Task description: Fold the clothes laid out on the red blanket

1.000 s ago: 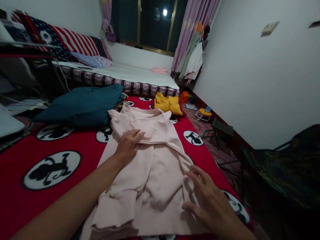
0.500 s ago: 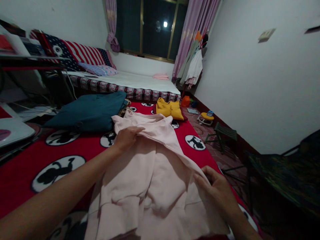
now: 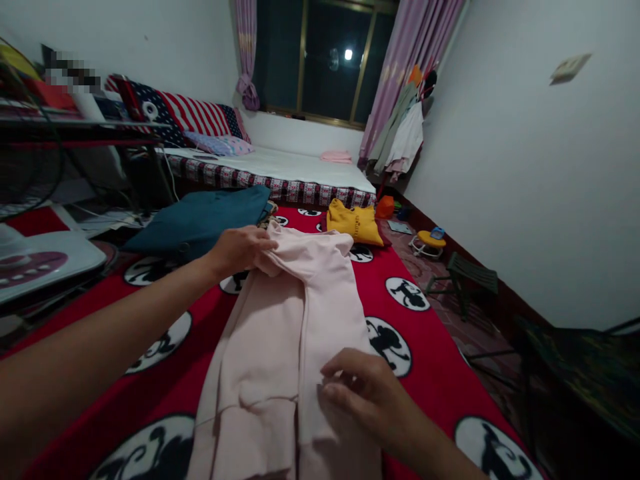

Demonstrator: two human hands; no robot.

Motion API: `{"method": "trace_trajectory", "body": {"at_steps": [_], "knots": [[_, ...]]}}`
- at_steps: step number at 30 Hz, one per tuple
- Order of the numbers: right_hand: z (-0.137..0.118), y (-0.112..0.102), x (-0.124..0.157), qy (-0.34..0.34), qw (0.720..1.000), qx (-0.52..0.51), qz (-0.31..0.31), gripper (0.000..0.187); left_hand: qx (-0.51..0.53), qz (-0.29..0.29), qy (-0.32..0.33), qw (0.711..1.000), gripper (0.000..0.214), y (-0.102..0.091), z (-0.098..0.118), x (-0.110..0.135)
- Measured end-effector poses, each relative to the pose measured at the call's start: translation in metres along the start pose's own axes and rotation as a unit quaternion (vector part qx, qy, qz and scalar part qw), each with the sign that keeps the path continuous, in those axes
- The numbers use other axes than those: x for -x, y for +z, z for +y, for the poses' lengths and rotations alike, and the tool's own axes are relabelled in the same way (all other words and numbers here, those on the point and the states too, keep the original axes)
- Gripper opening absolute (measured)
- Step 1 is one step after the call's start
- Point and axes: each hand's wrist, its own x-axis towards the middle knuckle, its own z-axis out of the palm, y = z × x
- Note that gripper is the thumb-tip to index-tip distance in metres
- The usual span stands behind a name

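Observation:
A pale pink sweatshirt [image 3: 333, 313] lies lengthwise on the red blanket [image 3: 425, 347], its right side folded over toward the middle and a cuffed sleeve lying along its left half. My left hand [image 3: 243, 247] is closed on the cloth near the collar, at the upper left. Over the lower right part of the sweatshirt is my right hand [image 3: 367, 387], its fingers bent and apart, with nothing held between them. Whether its fingertips touch the cloth I cannot tell.
A folded teal garment [image 3: 210, 217] and a folded yellow garment [image 3: 355, 222] lie beyond the sweatshirt. Right of the blanket stand a yellow stool [image 3: 431, 240], a folding stool [image 3: 470, 273] and a dark camouflage chair [image 3: 585, 367]. A bed [image 3: 280, 167] stands under the window.
The sweatshirt's right side has been folded inward, making it narrower. My right hand has let go of that edge and moved left. My left hand has shifted up toward the collar.

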Motion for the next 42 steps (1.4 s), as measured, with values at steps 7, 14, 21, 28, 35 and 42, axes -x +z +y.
{"method": "trace_trajectory", "body": {"at_steps": [7, 14, 21, 28, 35, 42], "knots": [[0.039, -0.002, -0.070, -0.097, 0.965, 0.212, 0.117, 0.048, -0.026, -0.072, 0.089, 0.993, 0.023, 0.013, -0.007, 0.031], [0.059, 0.025, -0.102, -0.043, 0.932, 0.361, 0.003, 0.066, 0.006, -0.068, 0.053, 0.996, 0.038, 0.004, 0.046, 0.000], [0.066, 0.023, -0.098, -0.062, 0.938, 0.339, 0.027, 0.063, 0.237, 0.040, -0.080, 0.967, 0.027, 0.083, 0.088, -0.064], [0.078, 0.016, -0.101, -0.081, 0.978, 0.132, 0.142, 0.041, 0.296, 0.075, -0.161, 0.939, 0.031, 0.130, 0.090, -0.069], [0.107, -0.069, -0.198, -0.040, 0.943, 0.053, 0.327, 0.030, 0.297, 0.086, -0.120, 0.943, 0.025, 0.127, 0.091, -0.067], [0.128, -0.110, -0.273, -0.036, 0.979, 0.055, 0.192, 0.047, 0.312, 0.078, -0.119, 0.939, 0.026, 0.133, 0.092, -0.068]]}}
